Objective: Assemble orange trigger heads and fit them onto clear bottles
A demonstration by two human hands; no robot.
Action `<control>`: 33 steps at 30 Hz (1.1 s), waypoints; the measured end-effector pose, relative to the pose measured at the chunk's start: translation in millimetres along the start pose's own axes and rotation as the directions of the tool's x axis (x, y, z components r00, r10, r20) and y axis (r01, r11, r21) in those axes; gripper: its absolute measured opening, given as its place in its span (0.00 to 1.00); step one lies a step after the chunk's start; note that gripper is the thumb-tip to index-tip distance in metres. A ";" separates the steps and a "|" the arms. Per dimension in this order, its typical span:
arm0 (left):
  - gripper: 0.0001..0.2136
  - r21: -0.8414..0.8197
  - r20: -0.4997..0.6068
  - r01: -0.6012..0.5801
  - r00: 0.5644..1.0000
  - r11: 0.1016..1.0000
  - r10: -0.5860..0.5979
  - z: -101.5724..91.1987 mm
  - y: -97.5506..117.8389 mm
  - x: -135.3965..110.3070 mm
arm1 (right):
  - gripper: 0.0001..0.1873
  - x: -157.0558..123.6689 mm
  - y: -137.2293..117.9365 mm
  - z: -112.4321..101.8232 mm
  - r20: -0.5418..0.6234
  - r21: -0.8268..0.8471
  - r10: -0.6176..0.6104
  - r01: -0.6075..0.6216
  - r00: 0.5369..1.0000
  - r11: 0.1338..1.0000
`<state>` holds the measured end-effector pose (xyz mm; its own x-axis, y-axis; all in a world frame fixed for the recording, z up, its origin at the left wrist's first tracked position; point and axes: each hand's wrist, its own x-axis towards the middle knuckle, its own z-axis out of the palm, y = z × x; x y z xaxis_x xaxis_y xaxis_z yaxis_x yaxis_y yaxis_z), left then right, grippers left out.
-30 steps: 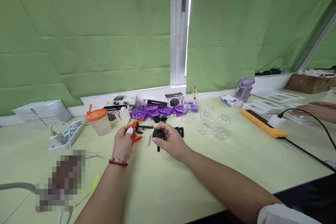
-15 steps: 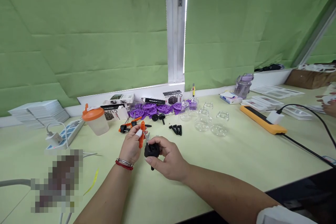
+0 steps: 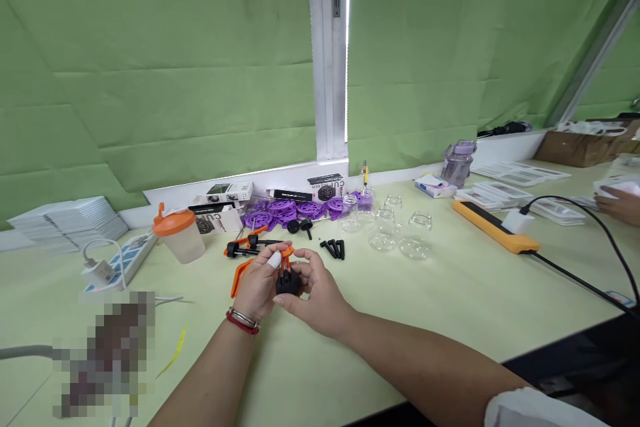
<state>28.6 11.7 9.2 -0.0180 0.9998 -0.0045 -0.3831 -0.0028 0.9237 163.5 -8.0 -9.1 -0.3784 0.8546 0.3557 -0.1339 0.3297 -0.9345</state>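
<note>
- Pinched in the left hand (image 3: 257,285) is a slim-pronged orange plastic piece (image 3: 286,252).
- Closed around a rounded black plastic part (image 3: 287,283), the right hand (image 3: 323,293) sits just beside the left.
- The orange piece's prongs meet the black part's top, between both hands, over the pale yellow-green table (image 3: 400,320).
- Beyond lie short black rods (image 3: 342,249) and flat purple plastic wheels (image 3: 283,209); clear glass jars (image 3: 384,233) stand to the right.

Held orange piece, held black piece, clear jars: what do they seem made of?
Orange piece: likely plastic, semi-matt, evenly coloured. Black piece: matt, plastic or rubber; only weak highlights show. Clear jars: glossy, glass or plastic; see-through, with glinting rims.
</note>
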 end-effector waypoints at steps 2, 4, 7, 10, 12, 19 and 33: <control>0.15 -0.021 0.031 0.020 0.999 1.000 -0.019 1.5 -1.1 -2.0 | 0.34 2.6 2.0 -0.4 -0.007 -0.007 0.032 -0.032 0.999 0.999; 0.13 -0.065 0.061 0.019 0.998 0.998 -0.015 3.6 -2.2 -3.7 | 0.32 5.3 4.3 -1.4 -0.020 -0.004 0.047 -0.047 0.999 0.999; 0.11 -0.126 0.083 0.024 0.996 0.992 -0.014 7.0 -3.8 -5.7 | 0.32 8.1 7.4 -2.9 -0.053 0.025 0.049 -0.048 0.997 0.999; 0.11 -0.142 0.055 0.019 0.998 0.990 -0.011 8.4 -4.5 -6.4 | 0.32 7.6 8.0 -2.5 -0.064 0.029 0.038 -0.036 0.997 0.999; 0.10 -0.136 0.062 0.022 0.998 0.990 -0.014 7.7 -4.2 -6.2 | 0.30 5.8 7.3 -1.0 -0.054 0.001 0.033 -0.033 0.998 0.999; 0.05 -0.155 0.152 0.043 0.988 0.987 -0.019 3.7 -0.8 -7.0 | 0.23 4.8 8.8 0.4 -0.104 -0.101 -0.019 0.008 0.994 0.995; 0.24 -0.165 0.133 0.097 0.988 0.982 -0.075 2.1 -4.7 -4.5 | 0.20 8.4 -1.3 -12.3 -0.066 -0.474 -0.208 0.153 0.976 0.867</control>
<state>32.4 7.2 5.7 0.1339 0.9907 -0.0225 -0.5303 0.0908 0.8429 171.7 3.7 -4.8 -0.2811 0.7917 0.5424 0.2604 0.6069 -0.7509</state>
